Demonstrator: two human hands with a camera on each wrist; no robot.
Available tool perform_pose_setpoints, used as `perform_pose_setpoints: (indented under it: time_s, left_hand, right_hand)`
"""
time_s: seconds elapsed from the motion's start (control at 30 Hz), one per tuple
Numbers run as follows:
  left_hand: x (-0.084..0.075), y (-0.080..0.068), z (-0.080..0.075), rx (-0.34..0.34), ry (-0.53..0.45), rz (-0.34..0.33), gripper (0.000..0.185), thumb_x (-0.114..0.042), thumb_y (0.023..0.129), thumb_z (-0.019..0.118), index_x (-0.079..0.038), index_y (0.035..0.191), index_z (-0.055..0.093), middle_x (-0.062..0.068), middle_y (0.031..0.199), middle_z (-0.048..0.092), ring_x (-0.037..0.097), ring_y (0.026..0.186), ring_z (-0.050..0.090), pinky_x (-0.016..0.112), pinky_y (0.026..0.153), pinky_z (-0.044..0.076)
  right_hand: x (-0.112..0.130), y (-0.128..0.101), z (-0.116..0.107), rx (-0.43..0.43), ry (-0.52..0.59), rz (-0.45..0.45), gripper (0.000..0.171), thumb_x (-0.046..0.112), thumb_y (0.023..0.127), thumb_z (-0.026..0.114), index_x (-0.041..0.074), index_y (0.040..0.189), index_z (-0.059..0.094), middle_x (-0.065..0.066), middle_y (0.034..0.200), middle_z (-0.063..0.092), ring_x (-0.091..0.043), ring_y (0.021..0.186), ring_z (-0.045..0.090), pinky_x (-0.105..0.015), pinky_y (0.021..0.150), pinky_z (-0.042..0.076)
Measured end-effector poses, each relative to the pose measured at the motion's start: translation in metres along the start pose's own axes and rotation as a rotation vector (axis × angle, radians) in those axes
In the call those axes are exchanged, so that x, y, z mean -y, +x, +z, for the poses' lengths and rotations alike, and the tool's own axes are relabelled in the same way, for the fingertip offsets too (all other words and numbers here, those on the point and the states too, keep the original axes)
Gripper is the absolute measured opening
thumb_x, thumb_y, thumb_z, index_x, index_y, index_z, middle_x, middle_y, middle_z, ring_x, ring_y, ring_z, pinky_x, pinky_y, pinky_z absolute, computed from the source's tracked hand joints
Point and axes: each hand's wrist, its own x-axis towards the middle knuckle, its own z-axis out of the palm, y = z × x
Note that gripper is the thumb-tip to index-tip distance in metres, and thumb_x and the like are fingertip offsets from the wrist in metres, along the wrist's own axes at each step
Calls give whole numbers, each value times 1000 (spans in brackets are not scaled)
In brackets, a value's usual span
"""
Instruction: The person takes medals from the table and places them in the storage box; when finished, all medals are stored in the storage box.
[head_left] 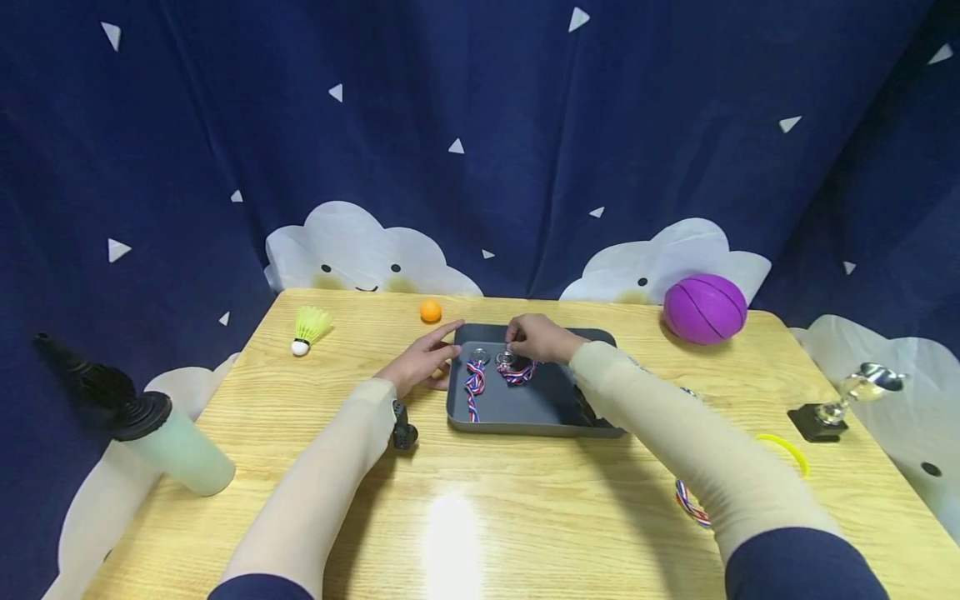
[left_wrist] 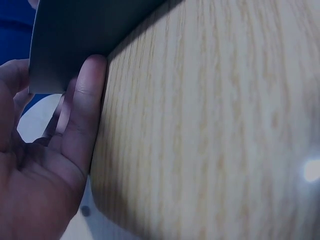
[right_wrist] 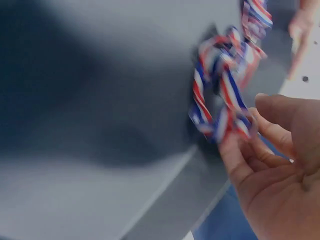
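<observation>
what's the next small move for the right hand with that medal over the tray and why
Probably let go and lift away. The right hand pinches the medal low inside the grey tray, its striped ribbon already bunched on the tray floor beside another medal, while the left hand steadies the tray's corner.

Head view looks down across both arms. Each wrist view sits very close beside its palm; all three share the tray [head_left: 525, 408] [left_wrist: 75, 35] [right_wrist: 100, 125].

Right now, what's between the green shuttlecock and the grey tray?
In the head view, the small orange ball sits between the green shuttlecock and the grey tray, on bare wooden table.
</observation>
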Motion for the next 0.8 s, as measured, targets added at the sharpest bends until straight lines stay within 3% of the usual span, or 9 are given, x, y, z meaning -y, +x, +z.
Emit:
perform_pose_setpoints:
  time_s: [0.17,0.33,0.63,0.8]
  left_hand:
    - [0,2,1,-6,2,-10,59,-25,110,51,-38,165,32,18,138,56,15,88,57,25,69,63]
    - [-2,2,0,-8,6,-13,59,-25,110,51,-38,165,31,17,138,56,16,89,57,26,68,63]
    - [-2,2,1,-12,13,-26,59,-24,111,51,-38,165,32,17,138,55,15,89,57,25,70,62]
    - [-2,1,1,-6,17,-23,59,-24,111,50,-38,165,31,19,144,54,16,92,57,26,72,63]
  right_hand:
    - [-17,-17,-25,-104,85,-97,12,2,99,65,-8,105,69,-21,97,75,-27,88,71,-34,79,59]
    - [-44,-51,-51,-151,144,-89,14,2,100,65,-10,108,68,-21,92,73,-24,82,70,-22,69,54]
    - [-115,-124,-60,-113,161,7,18,0,97,68,-12,111,66,-22,95,74,-18,84,69,-17,69,55]
    - [-138,-149,-48,-18,174,20,22,4,96,72,-10,111,66,-21,103,76,-19,91,72,-18,76,57]
